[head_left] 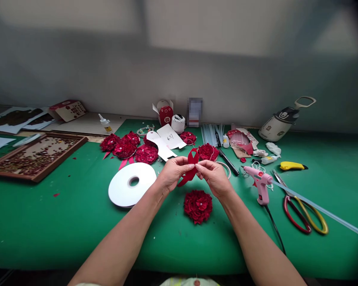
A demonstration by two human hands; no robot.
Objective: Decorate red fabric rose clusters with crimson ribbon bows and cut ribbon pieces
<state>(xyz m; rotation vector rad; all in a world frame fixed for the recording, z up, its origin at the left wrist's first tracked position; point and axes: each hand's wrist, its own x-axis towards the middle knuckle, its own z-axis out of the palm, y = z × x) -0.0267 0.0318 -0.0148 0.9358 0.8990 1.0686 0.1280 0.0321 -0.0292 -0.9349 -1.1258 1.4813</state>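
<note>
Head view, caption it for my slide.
Left hand and right hand pinch a looped red ribbon amid ruffled red flowers.

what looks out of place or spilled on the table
Red scraps lie loose on the table beside the tray, like stray litter. A small bottle lies on its side near the cutter; no spill shows.

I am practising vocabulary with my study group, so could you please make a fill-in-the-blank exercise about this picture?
1. The left hand and the right hand hold a ribbon coloured ____.
2. The glue gun has a ____ body.
3. The scissors have one red handle and one ____ handle.
4. In the picture, the white spool lies to the ____ of the nearest flower.

Missing words: red; pink; yellow; left.
</note>
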